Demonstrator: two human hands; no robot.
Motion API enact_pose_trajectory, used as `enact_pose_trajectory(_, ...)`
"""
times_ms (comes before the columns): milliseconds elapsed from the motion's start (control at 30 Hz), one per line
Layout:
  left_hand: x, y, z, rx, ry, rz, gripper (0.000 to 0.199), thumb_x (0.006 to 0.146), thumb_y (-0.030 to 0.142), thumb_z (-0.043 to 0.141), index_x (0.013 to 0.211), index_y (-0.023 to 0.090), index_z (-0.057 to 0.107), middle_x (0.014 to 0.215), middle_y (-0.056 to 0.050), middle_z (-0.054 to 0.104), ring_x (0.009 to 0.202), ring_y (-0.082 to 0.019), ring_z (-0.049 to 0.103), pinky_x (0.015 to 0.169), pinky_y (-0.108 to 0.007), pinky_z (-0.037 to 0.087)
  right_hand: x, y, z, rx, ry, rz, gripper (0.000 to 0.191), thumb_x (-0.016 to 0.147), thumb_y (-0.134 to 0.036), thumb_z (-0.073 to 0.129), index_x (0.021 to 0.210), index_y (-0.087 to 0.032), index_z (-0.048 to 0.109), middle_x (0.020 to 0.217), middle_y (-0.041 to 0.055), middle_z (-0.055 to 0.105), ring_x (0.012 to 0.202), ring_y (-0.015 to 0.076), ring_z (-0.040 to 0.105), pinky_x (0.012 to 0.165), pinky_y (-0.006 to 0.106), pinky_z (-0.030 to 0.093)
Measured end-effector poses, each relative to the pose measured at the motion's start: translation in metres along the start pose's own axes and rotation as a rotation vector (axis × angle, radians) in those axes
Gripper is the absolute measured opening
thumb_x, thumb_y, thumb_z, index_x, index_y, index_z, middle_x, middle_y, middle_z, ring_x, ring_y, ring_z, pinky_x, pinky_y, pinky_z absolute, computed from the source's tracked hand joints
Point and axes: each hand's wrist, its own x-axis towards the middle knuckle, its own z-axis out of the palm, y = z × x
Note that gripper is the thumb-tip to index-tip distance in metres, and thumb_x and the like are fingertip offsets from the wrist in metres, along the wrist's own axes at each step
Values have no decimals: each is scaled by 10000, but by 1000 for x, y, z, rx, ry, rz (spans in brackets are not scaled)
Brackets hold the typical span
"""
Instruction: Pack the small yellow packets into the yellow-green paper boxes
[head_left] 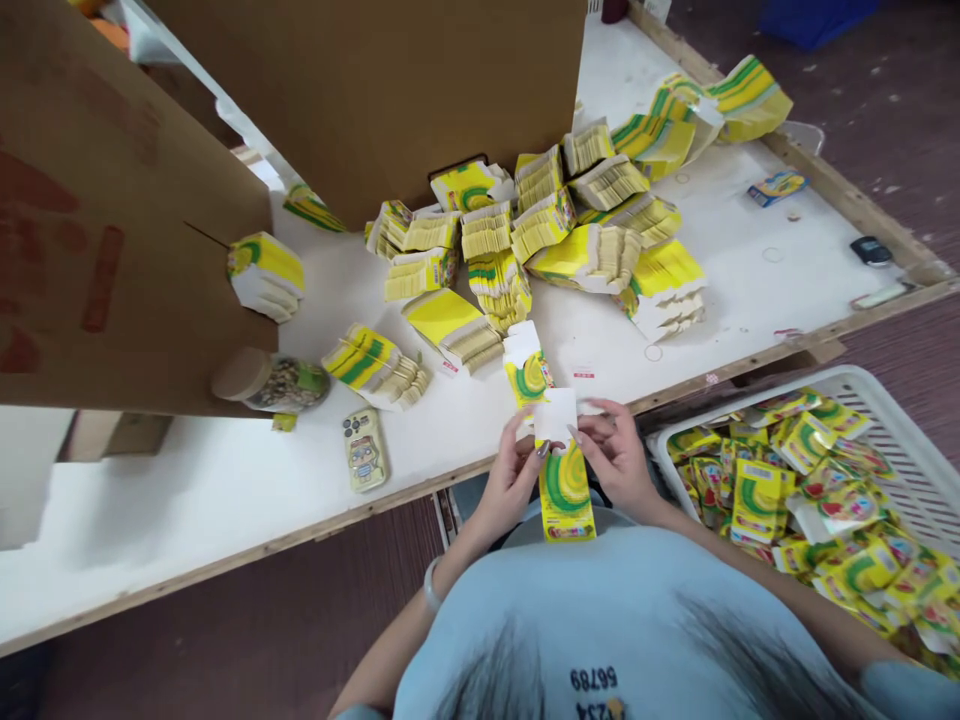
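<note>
Close to my body, at the table's front edge, I hold a yellow and green printed carton [567, 492] with its white flap standing up. My left hand [511, 470] pinches its left side near the flap, thumb in front. On the other side, the fingers of my right hand [616, 460] close on the flap's right edge. Just beyond my hands another small carton [529, 375] lies on the table with its white end flap out. Bundles of flat cartons [450, 325] are spread farther back.
A white plastic basket [885, 400] full of small cartons stands at my right. On the white table [247, 500] are a phone [365, 450], a clear jar [274, 382], a blue and yellow box [778, 188] and a dark object [871, 250]. Large cardboard boxes [360, 90] rise behind.
</note>
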Motion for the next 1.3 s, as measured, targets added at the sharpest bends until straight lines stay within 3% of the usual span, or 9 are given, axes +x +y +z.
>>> enact_pose_trajectory(67, -2, -2, -1, 1, -5, 3, 694, 928, 569, 583, 1507, 228, 410, 1137, -104, 728, 1052, -237, 681, 952, -376, 532, 0, -2, -8, -112, -27, -93, 311, 921, -416, 646, 1199, -275, 642, 991, 55, 773, 939, 218, 729, 888, 397, 587)
enact_pose_trajectory(267, -5, 0, -4, 102, -39, 64, 629, 963, 657, 411, 1210, 164, 715, 1227, -144, 723, 1131, -296, 675, 982, -422, 543, 3, -13, -29, -200, -297, -259, 393, 739, -558, 804, 992, -259, 780, 1048, 94, 786, 1006, 287, 739, 911, 448, 599)
enact_pose_trajectory(367, -3, 4, -4, 180, -28, 80, 492, 946, 558, 546, 1197, 176, 729, 1236, -123, 730, 1155, -285, 675, 1044, -411, 512, 2, -18, -27, -107, -292, -65, 365, 817, -480, 755, 1092, -242, 737, 1104, 99, 759, 985, 249, 735, 797, 375, 623)
enact_pose_trajectory(500, -2, 4, -5, 236, -57, 99, 467, 961, 489, 555, 1287, 181, 685, 1303, -119, 702, 1236, -280, 641, 1118, -428, 460, 3, -21, -21, 57, -476, 246, 443, 823, -401, 751, 1219, -234, 643, 1056, 71, 753, 852, 198, 733, 745, 335, 620)
enact_pose_trajectory(700, -6, -3, -4, 253, -48, 111, 504, 995, 480, 499, 1389, 184, 604, 1379, -113, 655, 1272, -271, 620, 1105, -411, 477, 19, -28, -34, 182, -683, 367, 547, 816, -367, 782, 1314, -221, 608, 1201, 77, 715, 1000, 194, 708, 845, 316, 602)
enact_pose_trajectory(867, -7, -6, -5, 363, -40, 226, 498, 1021, 452, 438, 1416, 182, 575, 1383, -118, 649, 1264, -267, 621, 1113, -421, 468, 22, -27, -46, 262, -834, 505, 615, 912, -424, 675, 1484, -315, 478, 1306, 54, 678, 955, 162, 713, 691, 251, 621)
enact_pose_trajectory(1000, -8, -12, -2, 410, 16, 278, 525, 1028, 449, 410, 1469, 179, 499, 1288, -128, 688, 1162, -254, 657, 1042, -404, 505, 14, -23, -30, 279, -699, 493, 502, 898, -486, 668, 1359, -295, 616, 1152, 38, 734, 853, 148, 707, 640, 238, 611)
enact_pose_trajectory(1133, 9, -17, -6, 434, 162, 168, 513, 1026, 487, 391, 1418, 178, 509, 804, -30, 683, 695, -169, 636, 697, -294, 525, 13, -21, -28, 236, -405, 519, 458, 800, -572, 736, 1149, -278, 713, 1019, 47, 757, 790, 182, 707, 598, 262, 585)
enact_pose_trajectory(1300, 59, -15, -34, 794, 450, 14, 401, 979, 471, 513, 1239, 166, 528, 812, -1, 617, 657, -138, 592, 621, -250, 426, 6, -28, -122, -78, 37, 558, 433, 693, -596, 816, 913, -226, 771, 811, 143, 736, 609, 219, 687, 555, 356, 538)
